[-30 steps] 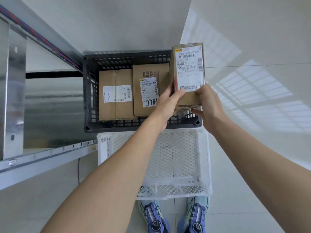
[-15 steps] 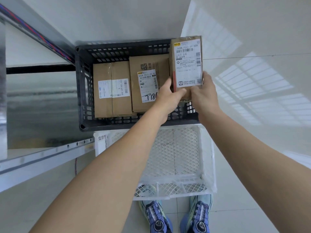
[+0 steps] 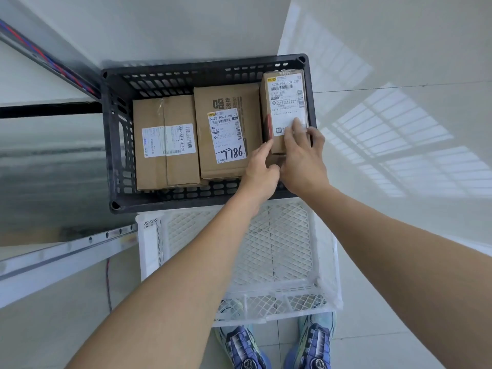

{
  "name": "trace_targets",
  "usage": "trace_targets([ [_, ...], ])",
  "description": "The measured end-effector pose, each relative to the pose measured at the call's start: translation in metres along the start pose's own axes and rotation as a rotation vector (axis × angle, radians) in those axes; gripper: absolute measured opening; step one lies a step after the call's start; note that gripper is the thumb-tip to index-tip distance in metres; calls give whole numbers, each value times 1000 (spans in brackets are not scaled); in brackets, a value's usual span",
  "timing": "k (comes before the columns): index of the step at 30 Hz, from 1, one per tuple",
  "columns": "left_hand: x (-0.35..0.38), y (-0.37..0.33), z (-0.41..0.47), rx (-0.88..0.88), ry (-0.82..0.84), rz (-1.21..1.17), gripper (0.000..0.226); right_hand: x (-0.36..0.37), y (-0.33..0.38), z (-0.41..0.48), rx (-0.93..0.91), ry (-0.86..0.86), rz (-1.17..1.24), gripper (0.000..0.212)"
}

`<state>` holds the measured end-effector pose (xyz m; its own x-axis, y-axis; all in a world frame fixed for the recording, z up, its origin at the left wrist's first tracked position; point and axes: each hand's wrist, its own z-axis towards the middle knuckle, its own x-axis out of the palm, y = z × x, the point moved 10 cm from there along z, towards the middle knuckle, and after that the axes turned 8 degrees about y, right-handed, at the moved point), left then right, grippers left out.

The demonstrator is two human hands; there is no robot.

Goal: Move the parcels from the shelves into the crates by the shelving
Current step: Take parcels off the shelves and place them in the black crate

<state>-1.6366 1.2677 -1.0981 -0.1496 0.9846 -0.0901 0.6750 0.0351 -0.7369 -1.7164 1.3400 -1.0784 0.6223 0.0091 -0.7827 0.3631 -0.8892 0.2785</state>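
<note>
Head camera showed the narrow parcel (image 3: 286,102) no longer raised above the black crate (image 3: 111,134) — it had come down into the crate's right end, just beside the parcel marked 7786 (image 3: 226,134). The right hand (image 3: 303,158) held its near end, fingers draped over the label. The left hand (image 3: 262,169) touched the near-left corner with a forefinger — grip unclear. Letting go looked like the only step left for this parcel.
</note>
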Motion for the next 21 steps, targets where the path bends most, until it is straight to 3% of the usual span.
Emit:
trace_targets([
  [4,-2,4,-10,-24,43,2,64,11,0,4,20,75,-75,83],
  [10,-17,-6,-40,9,37,219,60,7,-1,3,23,208,-11,83],
  [16,-64,-62,-98,23,-61,540,60,-75,32,-47,-18,124,32,64],
  [21,-123,-161,-174,14,-168,822,62,-181,95,-107,-120,45,-81,59],
])
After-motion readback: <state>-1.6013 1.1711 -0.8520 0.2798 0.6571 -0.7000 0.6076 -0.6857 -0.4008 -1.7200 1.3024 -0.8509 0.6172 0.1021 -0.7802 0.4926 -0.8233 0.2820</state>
